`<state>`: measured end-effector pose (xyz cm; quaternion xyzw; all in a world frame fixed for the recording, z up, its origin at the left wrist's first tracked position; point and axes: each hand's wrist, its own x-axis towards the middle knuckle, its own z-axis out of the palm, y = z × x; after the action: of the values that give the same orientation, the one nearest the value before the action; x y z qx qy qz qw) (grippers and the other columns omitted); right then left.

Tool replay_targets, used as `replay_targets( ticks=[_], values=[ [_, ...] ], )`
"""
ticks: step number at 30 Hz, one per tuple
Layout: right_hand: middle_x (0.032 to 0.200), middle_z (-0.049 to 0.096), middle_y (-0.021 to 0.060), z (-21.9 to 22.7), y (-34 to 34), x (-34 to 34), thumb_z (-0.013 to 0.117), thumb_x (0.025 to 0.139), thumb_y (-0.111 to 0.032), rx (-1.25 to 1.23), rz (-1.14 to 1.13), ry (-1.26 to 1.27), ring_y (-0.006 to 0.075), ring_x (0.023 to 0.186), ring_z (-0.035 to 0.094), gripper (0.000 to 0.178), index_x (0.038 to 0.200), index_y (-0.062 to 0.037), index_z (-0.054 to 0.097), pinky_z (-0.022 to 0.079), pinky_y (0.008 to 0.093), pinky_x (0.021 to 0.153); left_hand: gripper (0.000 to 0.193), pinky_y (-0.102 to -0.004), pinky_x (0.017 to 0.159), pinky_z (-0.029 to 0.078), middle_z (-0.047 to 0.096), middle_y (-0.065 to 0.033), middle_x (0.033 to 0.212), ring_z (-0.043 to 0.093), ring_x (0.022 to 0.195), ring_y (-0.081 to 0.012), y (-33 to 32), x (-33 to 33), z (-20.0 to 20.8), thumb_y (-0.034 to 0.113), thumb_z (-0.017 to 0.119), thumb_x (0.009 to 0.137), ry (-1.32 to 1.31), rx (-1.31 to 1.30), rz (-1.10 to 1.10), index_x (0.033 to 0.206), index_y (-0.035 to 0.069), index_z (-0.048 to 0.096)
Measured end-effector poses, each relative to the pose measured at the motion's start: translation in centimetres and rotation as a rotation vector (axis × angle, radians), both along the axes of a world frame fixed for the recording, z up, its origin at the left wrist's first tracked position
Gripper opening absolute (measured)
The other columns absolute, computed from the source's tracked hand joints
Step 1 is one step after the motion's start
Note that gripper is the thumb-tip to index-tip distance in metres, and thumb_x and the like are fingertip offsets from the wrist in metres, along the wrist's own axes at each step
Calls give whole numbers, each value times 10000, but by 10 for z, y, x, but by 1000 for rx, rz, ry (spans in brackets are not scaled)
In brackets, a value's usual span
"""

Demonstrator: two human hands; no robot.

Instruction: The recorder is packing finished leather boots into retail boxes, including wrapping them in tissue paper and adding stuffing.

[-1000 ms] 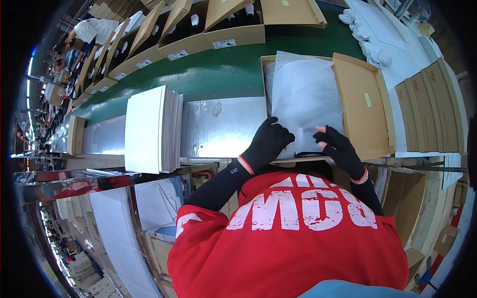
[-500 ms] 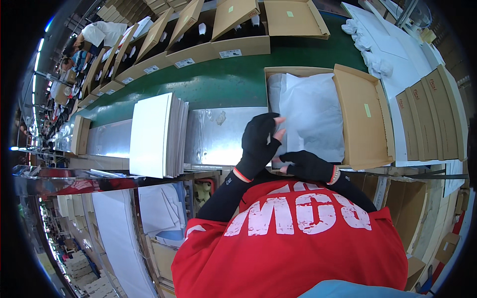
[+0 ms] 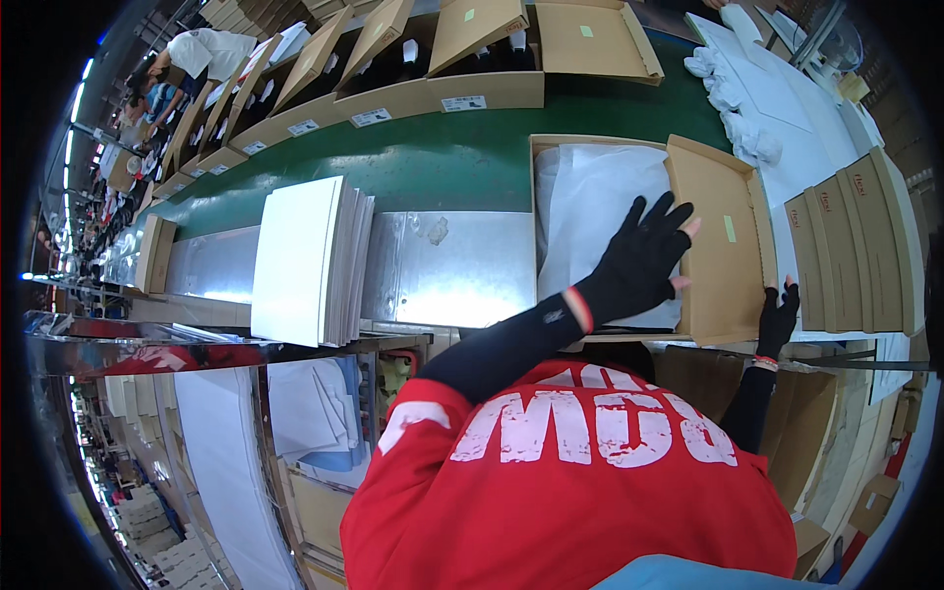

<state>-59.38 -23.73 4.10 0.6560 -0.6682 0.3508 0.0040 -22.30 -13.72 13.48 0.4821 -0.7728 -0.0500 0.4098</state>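
Note:
An open cardboard box [image 3: 534, 162] lies in front of me, its lid [image 3: 726, 285] folded back to the right with a small pale green sticker on it. White tissue paper [image 3: 578, 216] covers what is inside. My left hand [image 3: 644, 258], in a black glove with bare fingertips, is over the right part of the paper, fingers spread and reaching the lid's hinge side. To the right of the lid, my right hand [image 3: 778, 320], gloved the same way, is beside its outer edge with fingers apart. I see nothing held in either hand.
White sheets or flat boards [image 3: 295, 261] stand stacked left on the metal strip. Open shoe boxes [image 3: 492, 90] line the green belt [image 3: 393, 167] at the back. Closed brown boxes [image 3: 846, 251] and crumpled white paper [image 3: 752, 138] lie right. People [image 3: 202, 54] work far left.
My left hand has moved right across the paper, its fingers spreading. My right hand has left the box's near edge and gone right, past the lid. The paper's left part lies flatter.

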Motion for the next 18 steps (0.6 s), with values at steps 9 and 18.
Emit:
replay_targets(
  ticks=[9,18],
  values=[
    [1308,544,230,-38,29,4,725,811,-365,111,-374,116,389,1231,499,684,1332,14,496,397,457,1050,639,-652,1130,117,455,-214,1417,297,1399,-410,-7,111,-79,410,706,781,-477,360,430,1273,33,549],
    [1204,631,136,-127,-22,-100,592,962,-337,298,44,-1791,275,1044,633,431,1232,-2,585,506,372,930,769,-363,1055,375,415,-172,1446,423,1326,-249,103,110,-93,468,531,971,1019,854,256,1494,-24,256]
  ],
)
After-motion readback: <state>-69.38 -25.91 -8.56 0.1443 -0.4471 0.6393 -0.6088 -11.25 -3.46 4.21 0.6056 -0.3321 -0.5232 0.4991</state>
